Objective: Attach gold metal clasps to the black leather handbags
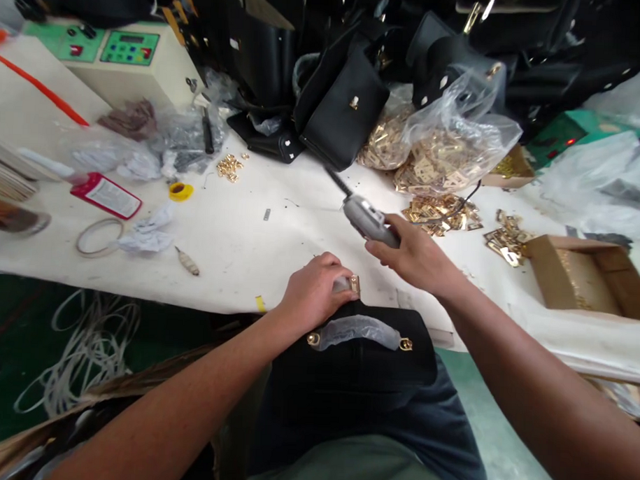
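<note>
A black handbag (347,374) with a plastic-wrapped handle (357,331) lies on the person's lap at the table's front edge. My left hand (318,285) is closed on the bag's far end, by a small gold metal piece (355,287). To the right and a little farther back, my right hand (411,254) is wrapped round a grey electric screwdriver (370,219). The tool points away to the upper left, and a dark cord or shaft extends from its far end. It is apart from the bag.
Gold plates (444,213) lie in piles before filled plastic bags (443,150). An open cardboard box (591,277) stands right. Black bags (346,101) line the back. On the left are a red bottle (109,196), yellow tape (180,191), an awl (187,261) and a control box (127,58).
</note>
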Demonstrator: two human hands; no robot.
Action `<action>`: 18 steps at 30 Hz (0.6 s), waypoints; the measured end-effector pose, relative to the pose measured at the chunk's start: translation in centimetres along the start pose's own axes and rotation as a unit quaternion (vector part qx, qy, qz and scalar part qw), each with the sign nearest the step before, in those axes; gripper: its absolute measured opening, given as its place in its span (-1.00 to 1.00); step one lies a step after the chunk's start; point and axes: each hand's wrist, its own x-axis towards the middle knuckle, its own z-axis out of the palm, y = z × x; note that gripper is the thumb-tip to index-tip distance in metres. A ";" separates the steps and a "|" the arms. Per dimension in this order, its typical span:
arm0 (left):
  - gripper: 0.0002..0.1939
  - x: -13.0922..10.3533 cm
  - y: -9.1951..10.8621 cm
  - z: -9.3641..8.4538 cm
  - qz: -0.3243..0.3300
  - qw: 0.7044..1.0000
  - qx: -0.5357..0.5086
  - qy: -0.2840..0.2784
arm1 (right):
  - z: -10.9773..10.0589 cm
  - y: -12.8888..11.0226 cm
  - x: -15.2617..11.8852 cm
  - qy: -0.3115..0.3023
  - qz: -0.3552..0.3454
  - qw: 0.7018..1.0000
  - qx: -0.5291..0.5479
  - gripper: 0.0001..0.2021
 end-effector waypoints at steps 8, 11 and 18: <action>-0.65 -0.6 0.6 -0.7 -0.065 0.996 -0.046 -0.033 | 2.7 2.3 -1.4 0.039 -0.101 0.955 -0.276 -0.61; -0.62 -0.2 -0.3 -0.6 -0.077 0.995 -0.045 -0.040 | 4.3 2.5 -2.0 0.121 -0.152 0.962 -0.191 -0.62; -0.75 -1.3 -0.4 0.5 -0.069 0.997 -0.007 -0.033 | 4.3 1.4 -5.8 -0.125 -0.045 0.990 -0.054 -0.80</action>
